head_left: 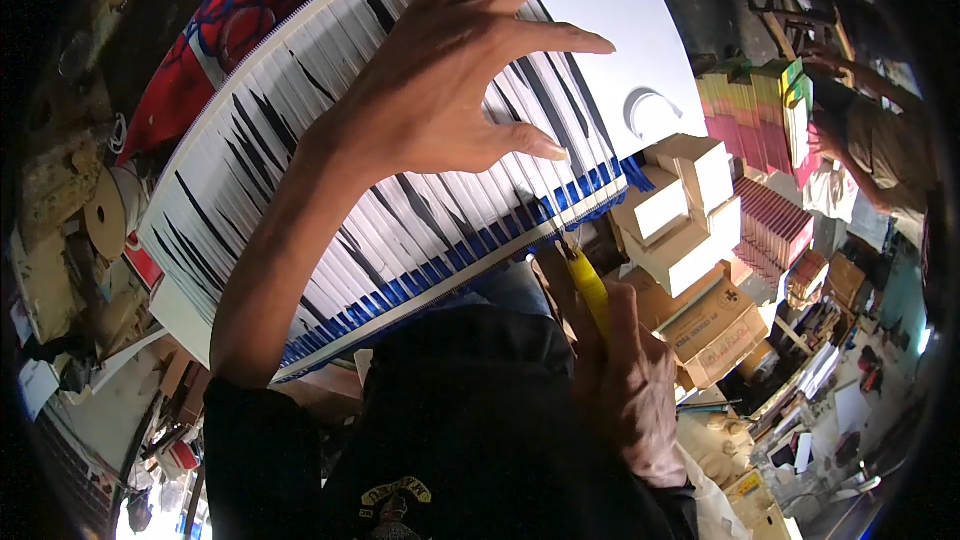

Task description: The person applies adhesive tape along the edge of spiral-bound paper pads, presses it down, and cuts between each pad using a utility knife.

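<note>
A long row of white-paged booklets [400, 225] lies across in front of me, with dark gaps between them and blue edging [450, 265] along the near side. My left hand [450, 70] is over the row with fingers spread, its thumb near the blue edge; whether it presses on the pages I cannot tell. Below the near edge, my right hand [635, 370] is closed around a yellow-handled tool [591, 292]. The tool's narrow tip points up at the blue edge, close to or touching it; its exact kind is unclear.
Pale blocks [680, 210] and a cardboard box [715, 330] stand at the right. Beyond them, another person's hand [825, 143] is at a yellow-and-pink stack [755, 120]. Red material [215, 50] with tangled blue strands lies at upper left; a round roll [103, 202] sits at far left.
</note>
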### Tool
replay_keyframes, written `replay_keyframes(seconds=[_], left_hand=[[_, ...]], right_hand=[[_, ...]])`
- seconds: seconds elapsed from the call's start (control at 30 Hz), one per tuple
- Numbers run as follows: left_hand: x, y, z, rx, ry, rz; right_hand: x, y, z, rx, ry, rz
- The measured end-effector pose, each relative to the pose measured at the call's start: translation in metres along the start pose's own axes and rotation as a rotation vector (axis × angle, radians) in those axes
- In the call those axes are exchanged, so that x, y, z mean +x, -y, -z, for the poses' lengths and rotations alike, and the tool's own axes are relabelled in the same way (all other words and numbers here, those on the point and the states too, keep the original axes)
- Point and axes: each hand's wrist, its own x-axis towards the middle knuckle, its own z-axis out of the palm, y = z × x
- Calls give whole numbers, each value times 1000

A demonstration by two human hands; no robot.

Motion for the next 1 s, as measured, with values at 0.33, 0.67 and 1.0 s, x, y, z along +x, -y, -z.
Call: replay_keyframes(seconds=[0.33, 0.67, 1.0], left_hand=[[1, 7, -4, -88, -15, -22], [0, -8, 17, -107, 69, 13], [-4, 5, 8, 65, 88, -127]], right_hand=[[0, 2, 8, -50, 136, -92], [-20, 21, 35, 36, 118, -255], [-3, 8, -2, 118, 9, -42]])
